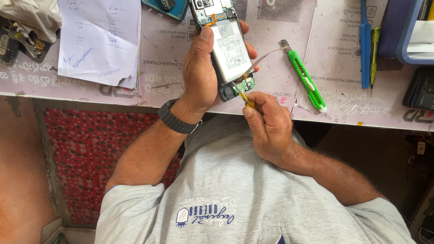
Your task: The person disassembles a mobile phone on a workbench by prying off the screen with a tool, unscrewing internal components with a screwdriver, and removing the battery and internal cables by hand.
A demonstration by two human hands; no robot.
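The left hand is gripping the opened phone by its stiff side edges above the worktop while the right hand, at five o'clock of it, is pinching a thin screwdriver against the phone's light, probably fragile circuit board.

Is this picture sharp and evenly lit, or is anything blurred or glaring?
Head view: soft, even daylight, no hard shadows; the opened phone in the left hand and the right hand are sharp; the paper sheet is bright but readable; the edges bend slightly.
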